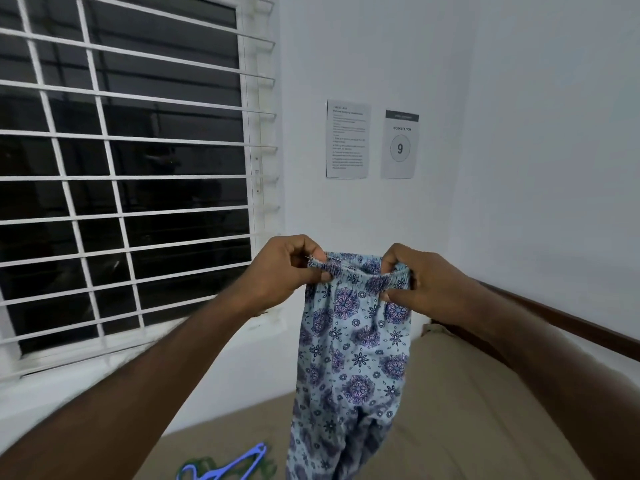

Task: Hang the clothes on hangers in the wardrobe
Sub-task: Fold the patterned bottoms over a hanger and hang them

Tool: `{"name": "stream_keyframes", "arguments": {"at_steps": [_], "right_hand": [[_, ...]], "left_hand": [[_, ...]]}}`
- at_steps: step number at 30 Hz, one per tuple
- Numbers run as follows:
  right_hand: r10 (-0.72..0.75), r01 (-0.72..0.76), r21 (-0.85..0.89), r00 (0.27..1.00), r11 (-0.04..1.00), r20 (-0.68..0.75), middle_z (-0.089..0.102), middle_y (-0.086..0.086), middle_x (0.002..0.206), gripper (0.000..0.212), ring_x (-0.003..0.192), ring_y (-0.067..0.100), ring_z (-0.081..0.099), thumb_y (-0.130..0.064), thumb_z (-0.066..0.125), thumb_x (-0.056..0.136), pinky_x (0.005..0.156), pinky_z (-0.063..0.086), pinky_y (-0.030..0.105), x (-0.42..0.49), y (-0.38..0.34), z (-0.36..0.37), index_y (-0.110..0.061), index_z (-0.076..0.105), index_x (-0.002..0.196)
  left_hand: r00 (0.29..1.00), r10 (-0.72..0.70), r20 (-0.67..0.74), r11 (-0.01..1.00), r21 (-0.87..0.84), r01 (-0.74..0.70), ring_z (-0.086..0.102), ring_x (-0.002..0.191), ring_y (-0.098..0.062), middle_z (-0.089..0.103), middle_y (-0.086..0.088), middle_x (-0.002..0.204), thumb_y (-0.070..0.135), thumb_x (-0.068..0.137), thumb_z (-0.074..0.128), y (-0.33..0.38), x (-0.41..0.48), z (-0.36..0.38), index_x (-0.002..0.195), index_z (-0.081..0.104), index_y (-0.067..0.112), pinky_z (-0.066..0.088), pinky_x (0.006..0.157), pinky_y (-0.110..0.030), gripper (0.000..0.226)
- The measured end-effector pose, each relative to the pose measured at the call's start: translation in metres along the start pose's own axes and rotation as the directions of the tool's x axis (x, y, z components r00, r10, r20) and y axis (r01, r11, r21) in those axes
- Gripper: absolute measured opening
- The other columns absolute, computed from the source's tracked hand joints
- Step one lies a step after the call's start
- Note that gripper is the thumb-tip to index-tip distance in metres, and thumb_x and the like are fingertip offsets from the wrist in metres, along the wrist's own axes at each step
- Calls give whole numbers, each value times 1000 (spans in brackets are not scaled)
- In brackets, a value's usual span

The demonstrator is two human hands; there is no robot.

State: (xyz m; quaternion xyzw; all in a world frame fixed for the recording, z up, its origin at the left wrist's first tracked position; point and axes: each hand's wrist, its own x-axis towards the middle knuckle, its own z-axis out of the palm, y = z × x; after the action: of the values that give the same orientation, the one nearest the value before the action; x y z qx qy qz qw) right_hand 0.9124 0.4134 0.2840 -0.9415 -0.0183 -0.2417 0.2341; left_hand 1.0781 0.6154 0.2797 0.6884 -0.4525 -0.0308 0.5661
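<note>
A pair of light blue trousers with a purple flower print hangs in the air in front of me, legs dangling down to the bottom edge. My left hand pinches the left end of the elastic waistband. My right hand pinches the right end, fingers curled over the gathered cloth. A blue plastic hanger lies on the bed below my left forearm, beside something dark green. No wardrobe is in view.
A bed with a tan sheet fills the lower right, with a dark wooden rail along the white wall. A window with white bars takes up the left. Two paper sheets hang on the far wall.
</note>
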Motion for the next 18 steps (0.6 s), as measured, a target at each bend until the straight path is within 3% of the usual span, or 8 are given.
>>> {"name": "stream_keyframes", "arguments": {"at_steps": [3, 5, 9, 11, 13, 16, 18], "right_hand": [[-41, 41, -24, 999, 999, -14, 55, 5, 71, 31, 53, 6, 36, -19, 74, 88, 51, 32, 20, -2, 1, 0, -31, 47, 98], [-49, 49, -15, 999, 999, -20, 49, 1, 64, 29, 52, 6, 36, -18, 75, 87, 52, 33, 18, -2, 3, 0, -27, 49, 97], [-70, 71, -112, 997, 991, 12, 53, -4, 69, 20, 52, 5, 42, -22, 76, 87, 55, 34, 22, 3, 12, 0, -19, 57, 96], [-90, 108, -256, 993, 961, 80, 55, -4, 77, 19, 62, 5, 48, -28, 70, 91, 63, 37, 26, 7, 17, 0, -16, 62, 102], [-92, 157, -363, 977, 918, 192, 48, -8, 74, 19, 66, 6, 47, -34, 65, 95, 65, 34, 27, 10, 19, -1, -17, 59, 90], [-21, 151, -396, 949, 906, 314, 47, -9, 63, 35, 56, 0, 45, -51, 57, 94, 57, 31, 20, 23, 10, -16, -30, 42, 70], [-29, 146, -392, 957, 908, 288, 52, -6, 64, 38, 57, 1, 47, -60, 48, 91, 59, 36, 20, 43, -5, -37, -28, 46, 70]], "left_hand": [[1000, 13, -15, 999, -37, -14, 53, 55, -6, 60, 7, 60, -2, 74, 80, 1, -1, 0, 83, 66, 13, 49, 67, -25, 23], [999, 40, -26, 997, -62, -41, 62, 67, -12, 68, -1, 72, -4, 74, 79, 2, -1, -2, 85, 68, 13, 56, 79, -36, 23], [997, 59, -48, 995, -83, -63, 67, 84, -26, 73, -16, 90, -4, 75, 78, 3, -3, -2, 86, 73, 18, 53, 93, -49, 25], [995, 74, -60, 995, -69, -78, 67, 84, -28, 73, -18, 91, -1, 75, 79, 0, -3, -2, 82, 76, 26, 53, 92, -48, 28], [996, 77, -47, 996, -32, -78, 66, 82, -25, 73, -17, 89, 0, 76, 79, -4, -3, -4, 81, 75, 26, 54, 90, -46, 27], [998, 58, -24, 993, 108, -56, 64, 75, -19, 71, -13, 81, -2, 80, 75, 0, 3, -6, 83, 69, 18, 55, 85, -44, 21], [996, 74, -59, 977, 202, -60, 61, 74, -17, 66, -5, 79, -4, 85, 69, 17, 22, -10, 82, 63, 19, 55, 75, -33, 24]]}}
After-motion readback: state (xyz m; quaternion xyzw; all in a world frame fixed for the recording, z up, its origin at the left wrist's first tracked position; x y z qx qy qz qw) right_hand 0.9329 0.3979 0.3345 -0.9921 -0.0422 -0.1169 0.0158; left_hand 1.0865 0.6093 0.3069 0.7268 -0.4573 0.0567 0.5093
